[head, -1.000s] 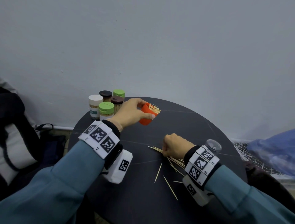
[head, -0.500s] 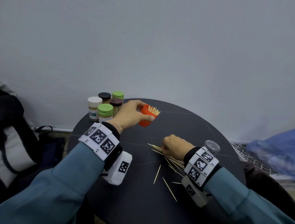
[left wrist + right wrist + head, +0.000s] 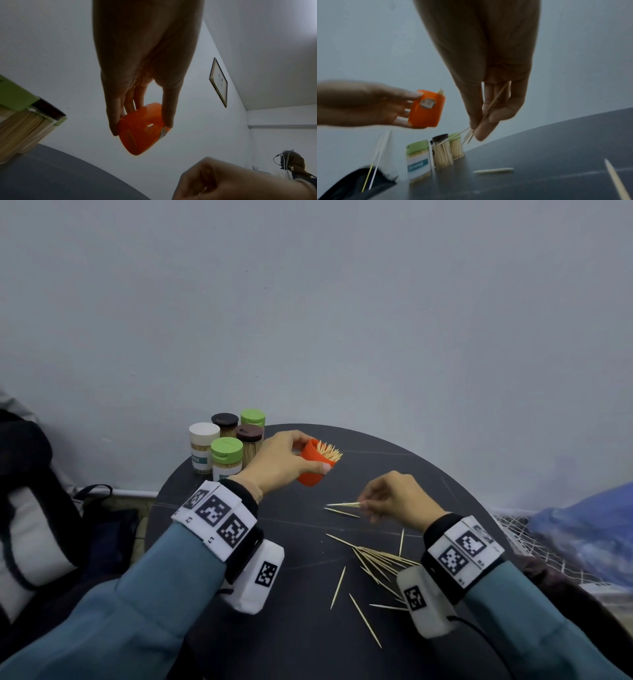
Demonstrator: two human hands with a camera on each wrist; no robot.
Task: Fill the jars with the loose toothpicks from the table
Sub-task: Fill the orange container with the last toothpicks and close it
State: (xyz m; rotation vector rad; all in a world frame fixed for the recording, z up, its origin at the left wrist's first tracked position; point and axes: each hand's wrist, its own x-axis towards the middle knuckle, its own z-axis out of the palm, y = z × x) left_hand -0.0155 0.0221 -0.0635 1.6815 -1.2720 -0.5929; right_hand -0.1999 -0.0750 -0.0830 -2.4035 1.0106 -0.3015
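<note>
Head view evenly lit, soft diffuse light, no hard shadows; wall [image 3: 342, 302] rendered flat grey-blue. Straight lines bowed by wide-angle distortion toward edges. Slight motion blur seen on right hand [image 3: 397, 498]. Wrist views dimmer: left hand [image 3: 145, 60] backlit against pale wall, palm in shadow. Right-wrist picture softened by motion blur and noise; jars [image 3: 436, 152] smeared, corners darkened.

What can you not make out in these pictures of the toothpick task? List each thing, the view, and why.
- How many toothpicks the right hand pinches: right wrist view, motion blur.
- How full the orange plastic jar is: head view, opaque wall, left hand over it.
- Label text on the green-lidded clear jar: right wrist view, blurred.
</note>
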